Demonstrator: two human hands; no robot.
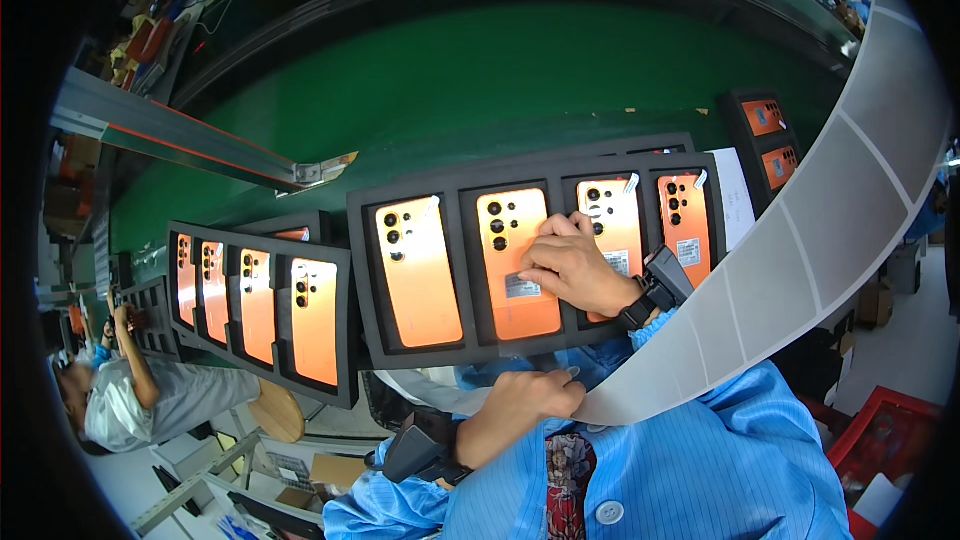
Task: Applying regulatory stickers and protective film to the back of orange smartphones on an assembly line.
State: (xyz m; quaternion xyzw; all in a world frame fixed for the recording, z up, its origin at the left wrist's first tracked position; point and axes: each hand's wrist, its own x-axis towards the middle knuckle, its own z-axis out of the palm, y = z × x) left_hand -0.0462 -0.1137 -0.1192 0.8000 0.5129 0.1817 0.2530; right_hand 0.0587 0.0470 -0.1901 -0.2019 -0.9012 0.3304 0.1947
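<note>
A black foam tray point(362, 290) holds a row of orange phones, their backs and round camera lenses facing up. My right hand point(575, 265), fingers curled together, presses at a small silver label point(522, 286) on the second phone point(520, 318) from the left. Beside it, the third phone point(622, 202) is partly covered by that hand and also bears a label. The rightmost phone point(672, 245) has one too; on the leftmost phone point(425, 285) none shows. Below the tray, my left hand point(525, 395) is closed on the end of a long grey label strip point(740, 325), which curves up to the right.
Another tray point(343, 340) of orange phones stands tilted at the left, and a third point(745, 135) lies at the far right on the green work surface point(480, 70). A metal bar point(190, 135) crosses the left side. A person point(150, 395) sits farther left. A red crate point(885, 440) stands lower right.
</note>
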